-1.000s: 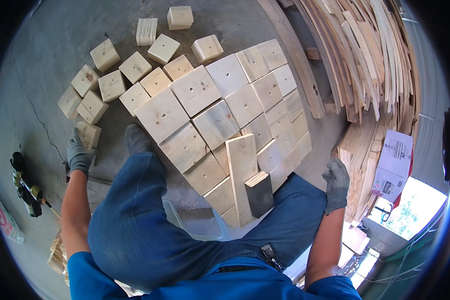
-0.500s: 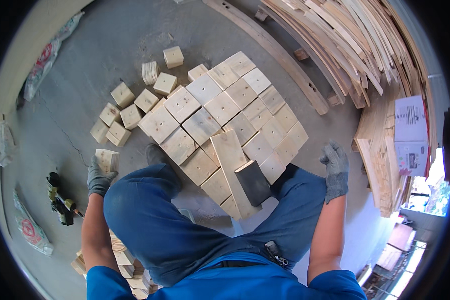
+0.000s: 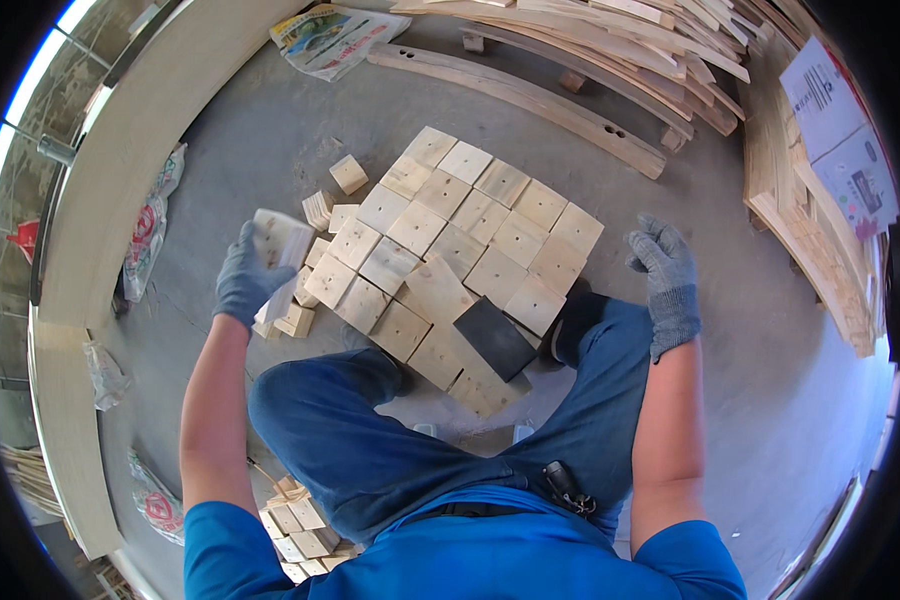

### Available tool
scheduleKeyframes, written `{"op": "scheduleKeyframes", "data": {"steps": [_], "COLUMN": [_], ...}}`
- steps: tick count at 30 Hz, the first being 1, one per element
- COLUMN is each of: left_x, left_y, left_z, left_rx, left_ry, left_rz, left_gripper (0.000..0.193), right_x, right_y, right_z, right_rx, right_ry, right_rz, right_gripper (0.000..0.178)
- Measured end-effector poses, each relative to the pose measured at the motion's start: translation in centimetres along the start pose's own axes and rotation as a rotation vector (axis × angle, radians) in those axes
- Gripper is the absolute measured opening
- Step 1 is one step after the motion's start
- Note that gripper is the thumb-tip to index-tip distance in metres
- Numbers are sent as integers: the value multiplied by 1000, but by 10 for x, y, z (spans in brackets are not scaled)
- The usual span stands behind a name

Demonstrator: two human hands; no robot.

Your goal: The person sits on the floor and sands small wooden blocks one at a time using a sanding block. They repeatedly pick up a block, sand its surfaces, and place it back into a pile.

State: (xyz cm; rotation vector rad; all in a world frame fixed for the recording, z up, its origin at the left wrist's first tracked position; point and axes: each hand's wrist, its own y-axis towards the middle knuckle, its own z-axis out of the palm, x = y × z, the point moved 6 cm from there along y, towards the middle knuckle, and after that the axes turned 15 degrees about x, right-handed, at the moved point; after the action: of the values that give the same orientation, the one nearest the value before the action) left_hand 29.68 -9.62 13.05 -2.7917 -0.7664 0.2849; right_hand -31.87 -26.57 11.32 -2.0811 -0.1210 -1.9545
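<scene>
My left hand point(image 3: 244, 282), in a grey glove, is closed on a pale wooden block point(image 3: 284, 240), blurred by motion, above the loose blocks left of the rows. Over the floor by my right knee, my gloved right hand point(image 3: 666, 275) hangs with loosely bent fingers and nothing visible in it. Between my legs, square wooden blocks point(image 3: 417, 230) stand packed in rows, many with a small dark hole or spot on top. A wooden board point(image 3: 438, 290) lies across their near part. On it rests a black flat rectangular block point(image 3: 494, 338).
Loose blocks point(image 3: 348, 174) lie left of the rows. Long wooden strips point(image 3: 610, 50) are piled at the far right, behind a beam point(image 3: 530, 105). A white printed box point(image 3: 840, 135) sits on stacked wood point(image 3: 805, 215). More blocks point(image 3: 298, 525) lie beside my left hip.
My left hand has lifted its wooden block up and right, from beside my left knee toward the loose blocks. My view has turned, while my right hand stays by my right knee.
</scene>
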Motion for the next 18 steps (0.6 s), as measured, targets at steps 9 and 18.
{"op": "scheduleKeyframes", "data": {"steps": [9, 18], "left_x": [-154, -193], "left_y": [52, 95], "left_z": [28, 66], "left_rx": [202, 260], "left_ry": [0, 52], "left_rz": [109, 115], "left_gripper": [120, 123], "right_x": [-3, -10], "right_y": [-2, 9], "right_z": [-11, -7], "right_rx": [0, 42], "right_ry": [-28, -222], "right_rz": [18, 52], "right_gripper": [43, 43]}}
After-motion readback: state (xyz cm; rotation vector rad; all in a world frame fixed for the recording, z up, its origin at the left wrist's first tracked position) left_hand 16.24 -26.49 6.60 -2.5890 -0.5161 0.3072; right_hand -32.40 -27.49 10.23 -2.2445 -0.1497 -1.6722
